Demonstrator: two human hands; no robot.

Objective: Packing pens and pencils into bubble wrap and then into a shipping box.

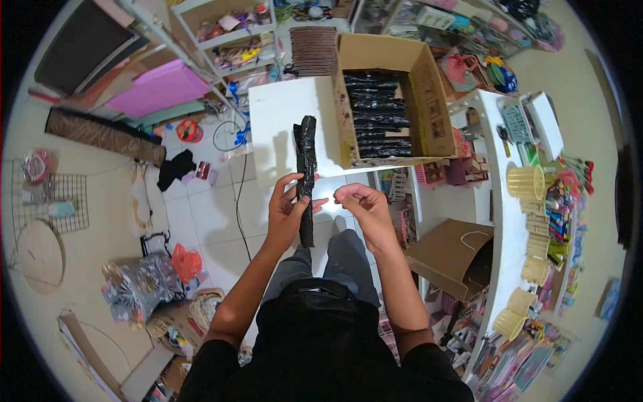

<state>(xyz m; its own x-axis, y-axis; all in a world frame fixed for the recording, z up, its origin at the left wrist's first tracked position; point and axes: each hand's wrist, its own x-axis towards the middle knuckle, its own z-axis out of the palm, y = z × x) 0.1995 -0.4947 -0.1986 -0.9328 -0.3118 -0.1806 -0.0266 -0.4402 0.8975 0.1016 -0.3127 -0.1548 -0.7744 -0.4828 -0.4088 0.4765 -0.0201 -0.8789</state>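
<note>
My left hand (290, 210) grips a long, narrow bundle wrapped in black plastic (306, 151), its thumb in front and its fingers behind. The bundle stands lengthwise before me, its far end over the white table (271, 108). To its right, my right hand (365, 207) is raised with thumb and index fingertips close together; I cannot tell whether something thin is between them. On the table's right part stands an open cardboard box (432, 120). Several similar black plastic bundles (379, 120) lie in a row inside it.
A white shelf unit (495, 201) with yellow baskets (525, 182) runs along my right. Below it sits a brown paper bag (452, 251). On the left, a black cable (241, 201) crosses the tiled floor (211, 216), near a red plastic bag (186, 264) and a rolled brown material (105, 135).
</note>
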